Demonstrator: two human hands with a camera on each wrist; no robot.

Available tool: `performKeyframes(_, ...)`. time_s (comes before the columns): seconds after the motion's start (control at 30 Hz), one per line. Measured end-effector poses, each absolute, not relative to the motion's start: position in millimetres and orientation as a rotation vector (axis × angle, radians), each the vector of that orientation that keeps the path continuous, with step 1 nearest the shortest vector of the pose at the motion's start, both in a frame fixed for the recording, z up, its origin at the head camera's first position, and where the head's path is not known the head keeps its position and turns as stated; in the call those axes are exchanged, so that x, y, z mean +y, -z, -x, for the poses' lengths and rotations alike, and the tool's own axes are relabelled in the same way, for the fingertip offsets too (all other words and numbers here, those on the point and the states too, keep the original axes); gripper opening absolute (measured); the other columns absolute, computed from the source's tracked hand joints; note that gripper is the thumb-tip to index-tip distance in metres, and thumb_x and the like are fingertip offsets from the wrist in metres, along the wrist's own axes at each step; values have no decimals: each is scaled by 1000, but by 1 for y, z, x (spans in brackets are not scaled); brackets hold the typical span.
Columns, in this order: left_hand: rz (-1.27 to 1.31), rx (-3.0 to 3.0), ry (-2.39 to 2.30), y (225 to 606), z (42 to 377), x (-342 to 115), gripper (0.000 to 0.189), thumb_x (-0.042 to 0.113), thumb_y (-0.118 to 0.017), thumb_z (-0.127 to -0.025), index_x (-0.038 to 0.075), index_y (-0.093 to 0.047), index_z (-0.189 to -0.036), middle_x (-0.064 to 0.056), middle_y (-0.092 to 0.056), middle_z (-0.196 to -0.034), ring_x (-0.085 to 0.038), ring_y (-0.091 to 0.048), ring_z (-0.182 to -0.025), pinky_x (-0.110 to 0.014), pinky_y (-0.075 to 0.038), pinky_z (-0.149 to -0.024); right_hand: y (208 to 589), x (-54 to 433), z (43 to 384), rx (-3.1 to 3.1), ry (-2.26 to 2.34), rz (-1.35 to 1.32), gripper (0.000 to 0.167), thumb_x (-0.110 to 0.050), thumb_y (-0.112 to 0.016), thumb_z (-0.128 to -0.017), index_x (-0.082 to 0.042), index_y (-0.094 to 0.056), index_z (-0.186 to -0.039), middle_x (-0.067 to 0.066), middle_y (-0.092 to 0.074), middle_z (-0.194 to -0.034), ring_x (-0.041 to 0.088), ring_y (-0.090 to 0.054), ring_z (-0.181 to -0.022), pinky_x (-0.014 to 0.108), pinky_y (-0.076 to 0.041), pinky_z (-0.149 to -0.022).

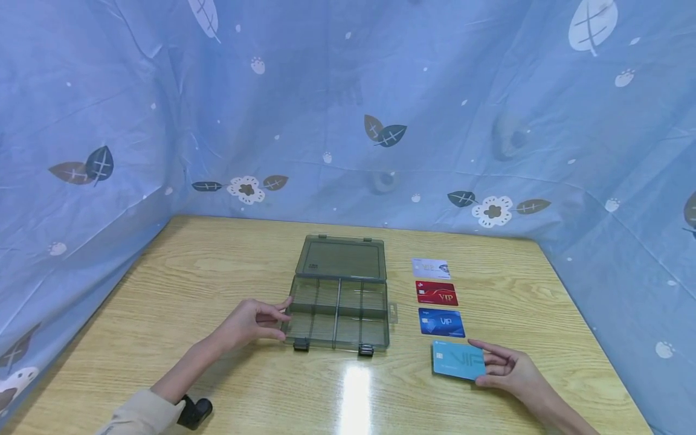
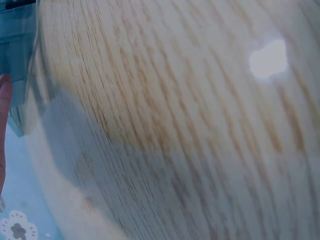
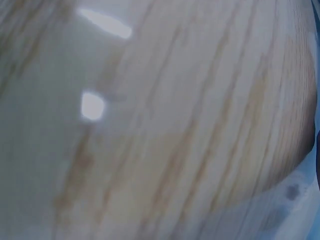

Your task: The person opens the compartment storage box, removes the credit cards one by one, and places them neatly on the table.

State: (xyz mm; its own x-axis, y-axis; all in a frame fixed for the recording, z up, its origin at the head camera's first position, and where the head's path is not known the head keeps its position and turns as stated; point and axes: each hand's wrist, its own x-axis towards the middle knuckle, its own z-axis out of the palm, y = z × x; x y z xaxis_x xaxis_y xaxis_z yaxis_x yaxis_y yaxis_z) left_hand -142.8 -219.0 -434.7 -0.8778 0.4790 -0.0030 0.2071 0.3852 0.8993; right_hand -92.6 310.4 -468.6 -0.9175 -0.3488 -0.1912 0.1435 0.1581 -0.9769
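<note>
A grey see-through plastic box point(image 1: 336, 314) with several compartments lies in the head view, its lid point(image 1: 344, 258) folded back. My left hand point(image 1: 254, 321) touches the box's left side, thumb and fingers spread along it. In the left wrist view, one finger point(image 2: 4, 115) lies against the box point(image 2: 19, 50). My right hand point(image 1: 511, 370) pinches a light blue VIP card point(image 1: 458, 360) at its right edge. Whether this card is fully off the table is hard to tell. Nothing shows inside the box. The right wrist view holds mostly blurred tabletop.
Right of the box, a blue card point(image 1: 441, 322), a red card point(image 1: 437, 293) and a white card point(image 1: 431, 269) lie in a column. A black object point(image 1: 194, 413) is by my left sleeve. Blue patterned cloth point(image 1: 326, 121) surrounds the wooden table point(image 1: 228, 260).
</note>
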Motion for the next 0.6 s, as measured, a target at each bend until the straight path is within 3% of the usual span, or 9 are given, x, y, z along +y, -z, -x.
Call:
performKeyframes(0.13, -606, 2375, -1496, 435, 143, -219, 33, 13, -80, -74, -3, -71, -102, -27, -45, -136, -34, -58, -113, -31, -55, -88, 468, 313, 93, 2092, 1787, 215, 53, -2, -72, -85, -35, -62, -125, 0, -60, -102, 4, -63, -86, 23, -58, -77)
performKeyframes(0.47, -610, 2372, -1503, 436, 143, -220, 34, 13, -80, -75, -4, -71, -103, -28, -45, -136, -35, -58, -113, -32, -55, -88, 467, 309, 98, 2221, 1667, 165, 59, -10, -75, -84, 0, -51, -137, 9, -54, -109, 7, -65, -86, 21, -57, -76)
performKeyframes(0.6, -616, 2362, -1512, 436, 143, -220, 34, 13, -80, -75, -4, -71, -103, -28, -46, -135, -36, -57, -115, -32, -55, -87, 468, 307, 100, 2216, 1643, 198, 65, -11, -76, -83, 6, -46, -138, 7, -64, -113, 11, -67, -83, 20, -57, -75)
